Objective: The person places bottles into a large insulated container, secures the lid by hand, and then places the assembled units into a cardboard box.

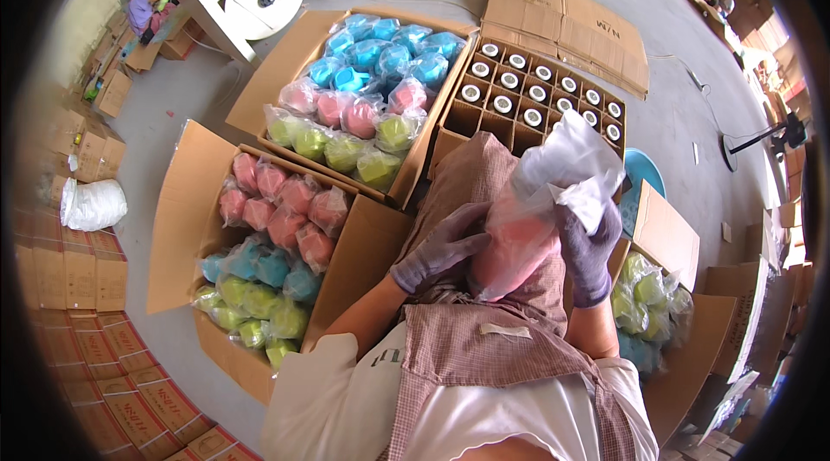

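Note:
A pink, rounded item (pixel 524 245) in a clear plastic bag (pixel 553 158) lies over my lap, its loose upper end crumpled upward. My right hand (pixel 592 249), in a grey-purple glove, grips the bag's right side, next to a bunched white piece (pixel 584 202). My left hand (pixel 445 245), gloved alike, lies against the left side with its fingers stretched out and the thumb toward the pink item. Ahead of my knees stands a divided carton (pixel 450 120) with several white-topped containers (pixel 532 117) upright in its cells; some near cells hold none.
An open carton (pixel 406 180) of bagged blue, pink and green items stands ahead left. Another carton (pixel 181 228) with similar items is at my left, and a third (pixel 692 349) at my right. Flattened cardboard (pixel 562 25), a blue basin (pixel 641 171) and a stand (pixel 761 137) lie beyond.

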Available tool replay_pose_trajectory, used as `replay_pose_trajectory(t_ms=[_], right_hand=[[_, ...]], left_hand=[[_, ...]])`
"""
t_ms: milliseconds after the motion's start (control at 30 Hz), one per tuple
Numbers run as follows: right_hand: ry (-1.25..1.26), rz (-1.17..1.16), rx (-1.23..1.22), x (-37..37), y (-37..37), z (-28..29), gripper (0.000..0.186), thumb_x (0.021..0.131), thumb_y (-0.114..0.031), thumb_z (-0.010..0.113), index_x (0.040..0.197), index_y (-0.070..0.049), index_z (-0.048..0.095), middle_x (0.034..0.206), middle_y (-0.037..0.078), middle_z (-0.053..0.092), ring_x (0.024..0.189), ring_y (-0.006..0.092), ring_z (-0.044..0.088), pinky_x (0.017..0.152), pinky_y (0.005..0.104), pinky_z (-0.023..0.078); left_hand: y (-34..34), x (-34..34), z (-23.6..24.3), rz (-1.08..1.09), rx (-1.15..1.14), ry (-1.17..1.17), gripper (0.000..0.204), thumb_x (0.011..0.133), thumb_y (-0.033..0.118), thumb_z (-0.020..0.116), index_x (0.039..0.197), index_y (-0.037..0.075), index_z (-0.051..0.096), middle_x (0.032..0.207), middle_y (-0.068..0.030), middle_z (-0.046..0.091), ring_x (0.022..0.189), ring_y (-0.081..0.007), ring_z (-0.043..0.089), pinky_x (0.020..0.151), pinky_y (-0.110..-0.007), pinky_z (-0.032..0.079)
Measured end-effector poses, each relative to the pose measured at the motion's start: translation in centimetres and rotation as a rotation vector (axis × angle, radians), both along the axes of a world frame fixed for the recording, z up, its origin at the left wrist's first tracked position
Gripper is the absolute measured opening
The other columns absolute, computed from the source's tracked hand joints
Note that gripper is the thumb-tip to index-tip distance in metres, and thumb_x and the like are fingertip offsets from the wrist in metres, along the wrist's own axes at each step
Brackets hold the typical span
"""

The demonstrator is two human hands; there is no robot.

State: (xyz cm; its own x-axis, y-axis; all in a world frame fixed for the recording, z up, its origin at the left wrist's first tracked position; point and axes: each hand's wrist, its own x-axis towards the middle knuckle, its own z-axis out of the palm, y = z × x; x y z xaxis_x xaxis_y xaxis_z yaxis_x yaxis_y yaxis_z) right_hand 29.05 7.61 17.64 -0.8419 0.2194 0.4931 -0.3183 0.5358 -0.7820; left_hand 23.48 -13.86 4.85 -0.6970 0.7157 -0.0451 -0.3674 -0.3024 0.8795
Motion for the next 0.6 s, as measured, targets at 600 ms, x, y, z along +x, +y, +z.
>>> replay_pose_trajectory(t_ms=[600], right_hand=[[-0.249,-0.684,-0.528,12.5,17.3,-18.8,0.048,0.105,-0.024,0.053,0.146,-0.001,0.048,0.107,0.006,0.062,0.092,0.0144,0.056,0.082,0.0262,0.045]], left_hand=[[3.3,-2.7,-2.6,-0.206,-0.131,0.233,0.07,0.096,0.049,0.069,0.14,-0.002,0.053,0.131,-0.0152,0.061,0.118,-0.0227,0.057,0.104,-0.037,0.045]])
